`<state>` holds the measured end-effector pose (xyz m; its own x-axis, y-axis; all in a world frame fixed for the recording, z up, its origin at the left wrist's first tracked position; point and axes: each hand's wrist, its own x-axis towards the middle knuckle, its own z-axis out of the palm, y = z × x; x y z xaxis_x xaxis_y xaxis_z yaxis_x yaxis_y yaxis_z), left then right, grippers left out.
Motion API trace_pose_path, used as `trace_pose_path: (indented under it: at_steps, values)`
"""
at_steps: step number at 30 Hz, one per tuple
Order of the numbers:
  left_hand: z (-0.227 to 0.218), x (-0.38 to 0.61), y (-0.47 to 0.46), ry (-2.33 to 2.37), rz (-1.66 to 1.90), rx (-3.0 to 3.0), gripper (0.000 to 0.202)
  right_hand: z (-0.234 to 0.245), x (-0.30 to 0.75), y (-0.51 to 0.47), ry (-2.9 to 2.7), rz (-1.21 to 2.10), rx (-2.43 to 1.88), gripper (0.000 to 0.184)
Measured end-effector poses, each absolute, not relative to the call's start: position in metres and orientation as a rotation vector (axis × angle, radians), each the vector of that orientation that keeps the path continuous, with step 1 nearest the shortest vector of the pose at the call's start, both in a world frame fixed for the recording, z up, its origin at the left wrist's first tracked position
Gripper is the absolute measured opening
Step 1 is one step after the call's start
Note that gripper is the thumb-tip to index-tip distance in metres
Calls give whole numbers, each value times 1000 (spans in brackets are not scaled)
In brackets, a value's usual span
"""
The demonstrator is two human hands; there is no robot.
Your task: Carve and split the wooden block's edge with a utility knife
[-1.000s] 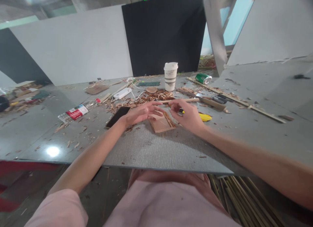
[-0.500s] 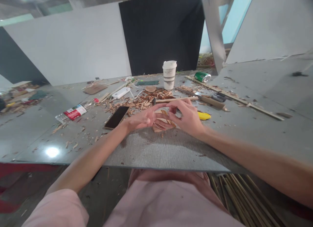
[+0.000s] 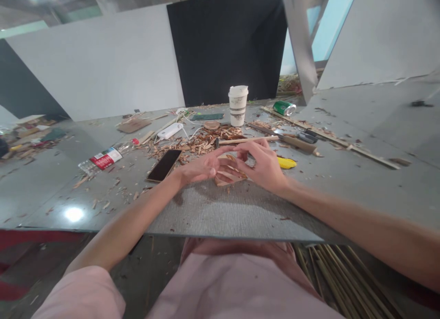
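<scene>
My left hand [image 3: 203,167] is held over the table with its palm turned partly up and its fingers stretched out and apart. My right hand [image 3: 264,164] meets its fingertips, with curled thumb and fingers pressed together; whatever they pinch, if anything, is too small to make out. Under and behind the fingers lies a pale wooden piece [image 3: 222,179], partly hidden. Just beyond the hands is a thin wooden stick [image 3: 252,140] with a dark end. A yellow-handled tool [image 3: 287,163] rests beside my right hand, its other end covered by the hand.
A lidded paper cup [image 3: 238,106] stands behind wood shavings [image 3: 206,140]. Left are a phone [image 3: 164,165], a plastic bottle [image 3: 103,159] and a white power strip [image 3: 170,131]. Right are a green can [image 3: 284,108], a brown-handled tool [image 3: 298,144] and a long wooden strip [image 3: 337,139].
My left thumb and palm have shifted slightly to the right, closer to the right hand. The right hand stays nearly in place, and the objects on the table have not moved.
</scene>
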<state>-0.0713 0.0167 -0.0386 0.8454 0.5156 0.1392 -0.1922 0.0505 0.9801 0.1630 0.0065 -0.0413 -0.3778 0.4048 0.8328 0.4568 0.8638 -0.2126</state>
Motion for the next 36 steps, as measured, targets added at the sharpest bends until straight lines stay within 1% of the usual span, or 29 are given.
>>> trace_pose_path:
  at_steps: [2, 5, 9, 13, 17, 25, 36]
  values:
    - [-39, -71, 17, 284, 569, 1431, 96, -40, 163, 5, -2016, -65, -618, 25]
    - [-37, -73, 17, 280, 614, 1430, 85, -38, 164, 3, -2024, -62, -629, 21]
    - [-30, -78, 19, 264, 670, 1425, 74, -37, 166, 2, -2020, -38, -618, 22]
    - [-26, -83, 22, 294, 788, 1453, 78, -37, 167, 2, -2015, -40, -628, 20]
    - [-26, -88, 26, 344, 885, 1487, 81, -39, 168, 3, -2016, -38, -645, 23]
    - [-29, -91, 30, 333, 888, 1526, 74, -41, 169, 6, -2034, -3, -647, 24]
    - [-27, -91, 28, 359, 868, 1568, 73, -42, 168, 7, -2064, 2, -655, 23]
